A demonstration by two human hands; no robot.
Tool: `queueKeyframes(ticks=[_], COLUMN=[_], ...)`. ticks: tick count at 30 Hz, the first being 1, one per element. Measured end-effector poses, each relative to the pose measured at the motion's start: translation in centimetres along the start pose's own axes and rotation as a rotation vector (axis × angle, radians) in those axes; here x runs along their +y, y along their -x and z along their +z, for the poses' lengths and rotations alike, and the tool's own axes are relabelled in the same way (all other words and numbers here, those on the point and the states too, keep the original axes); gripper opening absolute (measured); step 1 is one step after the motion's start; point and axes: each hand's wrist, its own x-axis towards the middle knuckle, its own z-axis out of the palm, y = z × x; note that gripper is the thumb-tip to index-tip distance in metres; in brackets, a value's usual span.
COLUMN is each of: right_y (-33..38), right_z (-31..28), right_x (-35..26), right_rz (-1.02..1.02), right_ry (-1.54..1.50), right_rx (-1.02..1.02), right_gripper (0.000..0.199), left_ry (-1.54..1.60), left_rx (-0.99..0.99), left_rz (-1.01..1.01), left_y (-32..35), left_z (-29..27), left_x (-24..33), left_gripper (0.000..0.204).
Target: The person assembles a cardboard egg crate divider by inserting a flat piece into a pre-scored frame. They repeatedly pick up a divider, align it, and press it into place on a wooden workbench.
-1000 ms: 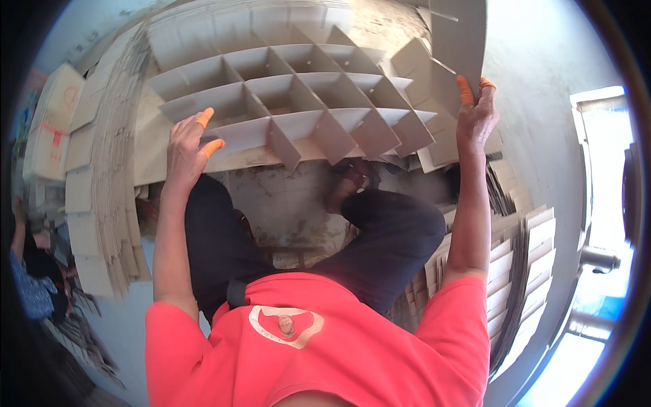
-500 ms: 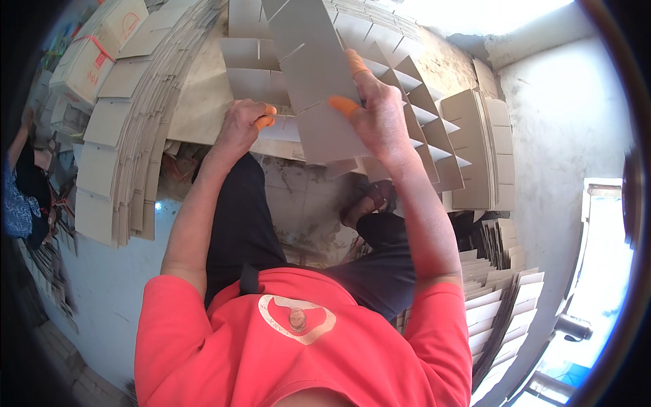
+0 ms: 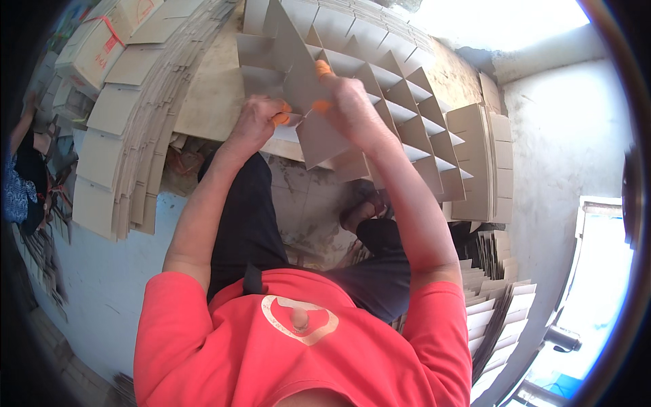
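Left hand [image 3: 261, 119] and right hand [image 3: 346, 102] grasp cardboard divider grid [image 3: 380, 102], now folding flatter, hands closer together than before.

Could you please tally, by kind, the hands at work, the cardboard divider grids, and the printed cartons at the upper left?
Hands: 2, the left hand and right hand, both gripping a cardboard strip
Cardboard divider grids: 1
Printed cartons: 2, one carton and a second carton behind it
Total: 5
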Motion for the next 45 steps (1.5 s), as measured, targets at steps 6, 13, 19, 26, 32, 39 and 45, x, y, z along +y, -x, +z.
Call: queueKeyframes(ticks=[6,13,19,26,32,39,45], right_y=[-2.2,-2.0,-2.7,0.2,5.2,5.7,7.8], right_z=[3.2,3.5,-0.2,-7.5,-4.7,-1.3,-1.5], right_x=[1.1,0.9,6.7,22.2,14.9,16.9,15.5], right_rz=[0.023,-0.008,0.229,0.496,0.363,0.217,0.196], right_ry=[0.292,0.338,0.099,0.637,-0.104,0.213,0.141], right_rx=[-0.312,-0.433,-0.022,0.370,-0.035,-0.038,0.089], right_gripper=[0.035,0.030,0.043,0.090,0.091,0.017,0.003], left_ry=[-0.094,-0.094,-0.202,-0.381,-0.321,-0.360,-0.549], left_rx=[-0.017,-0.086,0.027,-0.178,-0.263,-0.469,-0.599], left_rz=[-0.021,-0.012,0.100,0.331,0.289,0.290,0.391], left_y=[-0.3,-1.1,-0.3,-4.1,-10.1,-13.3,-13.3], left_z=[0.3,-0.3,-0.7,1.3,4.0,5.7,2.8], left_x=[-0.2,0.7,1.4,1.4,-2.9,-4.4,-1.6], left_gripper=[0.012,0.015,0.065,0.093,0.087,0.053,0.047])
